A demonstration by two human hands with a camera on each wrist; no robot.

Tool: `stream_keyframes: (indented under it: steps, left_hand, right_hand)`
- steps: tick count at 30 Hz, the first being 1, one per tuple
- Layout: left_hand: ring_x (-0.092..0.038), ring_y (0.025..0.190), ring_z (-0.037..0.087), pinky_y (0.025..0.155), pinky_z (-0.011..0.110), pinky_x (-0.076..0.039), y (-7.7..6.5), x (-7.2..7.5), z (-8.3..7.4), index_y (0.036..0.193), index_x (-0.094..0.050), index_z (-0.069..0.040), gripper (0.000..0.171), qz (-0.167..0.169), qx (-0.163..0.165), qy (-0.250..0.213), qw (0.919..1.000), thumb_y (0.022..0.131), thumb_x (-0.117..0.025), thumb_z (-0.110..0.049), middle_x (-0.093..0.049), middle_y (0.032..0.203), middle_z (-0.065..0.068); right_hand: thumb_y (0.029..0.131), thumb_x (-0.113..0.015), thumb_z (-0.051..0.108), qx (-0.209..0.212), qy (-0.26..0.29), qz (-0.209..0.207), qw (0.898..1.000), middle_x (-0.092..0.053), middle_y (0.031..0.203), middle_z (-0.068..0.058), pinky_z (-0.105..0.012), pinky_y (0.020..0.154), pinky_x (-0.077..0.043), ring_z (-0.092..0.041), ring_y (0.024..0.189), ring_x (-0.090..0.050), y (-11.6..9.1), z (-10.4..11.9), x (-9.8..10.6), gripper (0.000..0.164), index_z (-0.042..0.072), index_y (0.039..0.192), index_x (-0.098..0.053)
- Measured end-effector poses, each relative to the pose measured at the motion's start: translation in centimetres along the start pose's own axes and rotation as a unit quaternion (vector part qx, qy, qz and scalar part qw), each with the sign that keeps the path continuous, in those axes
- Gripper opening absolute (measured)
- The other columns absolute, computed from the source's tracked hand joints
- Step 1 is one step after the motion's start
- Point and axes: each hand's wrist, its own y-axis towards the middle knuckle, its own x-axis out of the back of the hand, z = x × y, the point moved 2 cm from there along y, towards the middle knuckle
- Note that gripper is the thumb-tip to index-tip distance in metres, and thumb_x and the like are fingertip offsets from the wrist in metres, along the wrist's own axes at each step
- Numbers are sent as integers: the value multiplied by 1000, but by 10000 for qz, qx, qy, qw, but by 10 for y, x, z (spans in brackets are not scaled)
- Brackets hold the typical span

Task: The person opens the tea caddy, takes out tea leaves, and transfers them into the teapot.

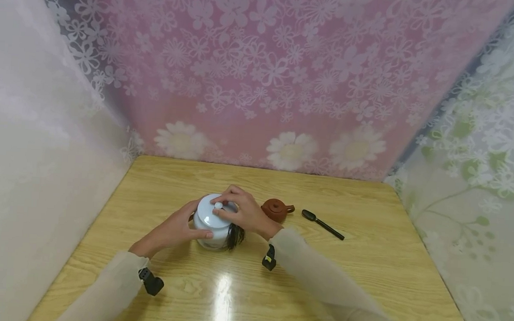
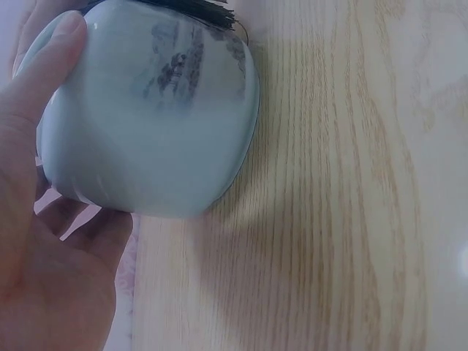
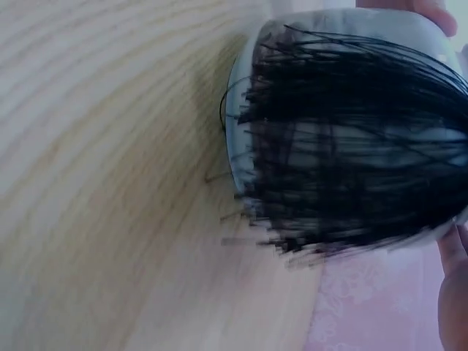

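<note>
A white ceramic jar (image 1: pixel 213 242) is on the wooden table, with a dark painted pattern on its wall in the left wrist view. My left hand (image 1: pixel 178 228) grips the jar from the left, thumb across the front and fingers behind. On top lies a round white lid (image 1: pixel 207 217) with a small knob (image 1: pixel 218 205). The thumb and fingertips of my right hand (image 1: pixel 244 212) pinch at that knob. Black tassel strands (image 1: pixel 235 237) hang down the jar's right side and cover much of its wall in the right wrist view (image 3: pixel 351 146).
Right of the jar, partly behind my right hand, stands a small reddish-brown teapot (image 1: pixel 276 209). Farther right lies a black spoon-like tool (image 1: pixel 323 225). Floral cloth (image 1: pixel 265 83) encloses the table's back and sides.
</note>
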Motion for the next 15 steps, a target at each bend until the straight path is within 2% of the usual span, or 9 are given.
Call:
stream_keyframes:
  steps: [10,15]
  left_hand:
    - [-44,157,35,124,63,-41,-1,0,2,176,-20,-21,104,18,-28,-82,10000,97,-86,-34,-34,177,9]
    - [-40,160,38,122,64,-43,-2,-1,4,177,-14,-21,109,13,185,-127,9997,97,-86,-37,-29,179,11]
  right_hand:
    - [102,-80,33,-332,561,-217,9976,-64,119,4,-31,93,-55,-13,115,-62,2,-2,-11,28,30,130,-82]
    - [100,-84,30,-436,928,-261,9944,-65,119,6,-31,93,-58,-13,122,-62,5,-3,-14,27,30,127,-83]
